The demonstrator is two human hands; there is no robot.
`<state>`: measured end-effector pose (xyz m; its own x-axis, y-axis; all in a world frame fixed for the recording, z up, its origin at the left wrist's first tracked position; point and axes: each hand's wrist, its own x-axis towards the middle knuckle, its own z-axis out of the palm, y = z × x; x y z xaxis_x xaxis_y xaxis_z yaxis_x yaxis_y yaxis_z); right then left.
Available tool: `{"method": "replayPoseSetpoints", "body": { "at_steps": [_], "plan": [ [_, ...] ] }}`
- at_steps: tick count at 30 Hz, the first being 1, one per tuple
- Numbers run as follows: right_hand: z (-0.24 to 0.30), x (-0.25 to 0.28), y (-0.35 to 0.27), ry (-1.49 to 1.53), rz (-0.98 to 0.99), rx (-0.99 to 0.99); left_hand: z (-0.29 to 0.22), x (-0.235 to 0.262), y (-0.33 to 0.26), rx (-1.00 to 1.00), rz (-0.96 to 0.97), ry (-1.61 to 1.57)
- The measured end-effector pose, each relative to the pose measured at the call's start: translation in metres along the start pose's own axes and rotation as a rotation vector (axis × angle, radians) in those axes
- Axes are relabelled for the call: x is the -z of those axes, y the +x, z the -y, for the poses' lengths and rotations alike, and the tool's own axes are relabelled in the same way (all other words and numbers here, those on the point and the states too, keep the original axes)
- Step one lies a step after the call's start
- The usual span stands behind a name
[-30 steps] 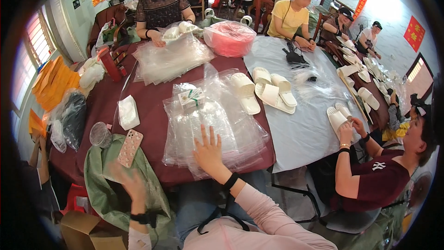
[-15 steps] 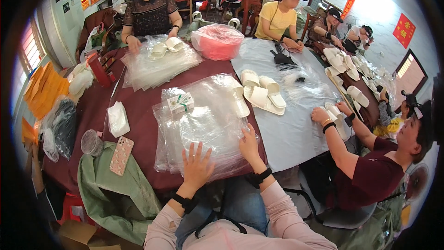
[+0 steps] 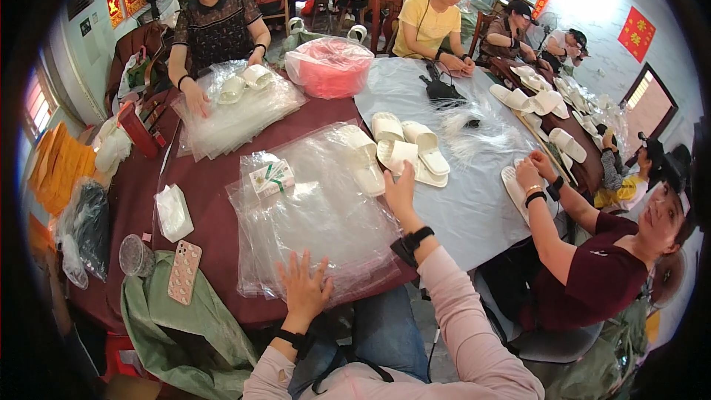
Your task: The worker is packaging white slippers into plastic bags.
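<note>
A stack of clear plastic bags (image 3: 311, 230) lies in front of me on the dark red tablecloth. My left hand (image 3: 305, 287) rests open on the stack's near edge, fingers spread. Off the bags' right side, my right hand (image 3: 401, 194) reaches forward, its fingers apart and touching the near edge of a cream slide slipper (image 3: 401, 154). No firm grip on it shows. Another slipper (image 3: 364, 163) lies on the right edge of the bags. Two more, a slipper (image 3: 386, 127) and a slipper (image 3: 425, 144), sit just behind. A small printed card (image 3: 272, 178) lies on the bags' far left.
A phone (image 3: 184, 272), a tissue pack (image 3: 173, 212) and a clear plastic cup (image 3: 136, 255) are on my left. Across the table stand a pink bundle (image 3: 330, 67) and another bag stack (image 3: 237, 115). On my right, a co-worker (image 3: 592, 252) handles a slipper.
My right hand has moved forward from the bags to the slippers. My left hand has slid slightly toward me on the stack. The whole view has shifted a little.
</note>
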<state>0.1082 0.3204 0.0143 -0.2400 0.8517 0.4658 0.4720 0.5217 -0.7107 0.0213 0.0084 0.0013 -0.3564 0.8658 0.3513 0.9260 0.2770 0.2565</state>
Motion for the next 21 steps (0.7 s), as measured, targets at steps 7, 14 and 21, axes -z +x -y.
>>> {"method": "replayPoseSetpoints", "body": {
  "at_steps": [7, 14, 21],
  "plan": [
    [-0.040, -0.016, 0.044, 0.111, -0.094, -0.256, 0.003, -0.001, -0.002, 0.006, 0.027, -0.071],
    [-0.063, 0.015, 0.025, 0.373, 0.183, -0.468, 0.004, -0.001, -0.001, 0.005, 0.054, -0.066],
    [-0.089, 0.100, -0.007, 0.239, 0.156, -0.551, 0.003, 0.001, 0.001, -0.007, 0.032, -0.059]
  ]
}}
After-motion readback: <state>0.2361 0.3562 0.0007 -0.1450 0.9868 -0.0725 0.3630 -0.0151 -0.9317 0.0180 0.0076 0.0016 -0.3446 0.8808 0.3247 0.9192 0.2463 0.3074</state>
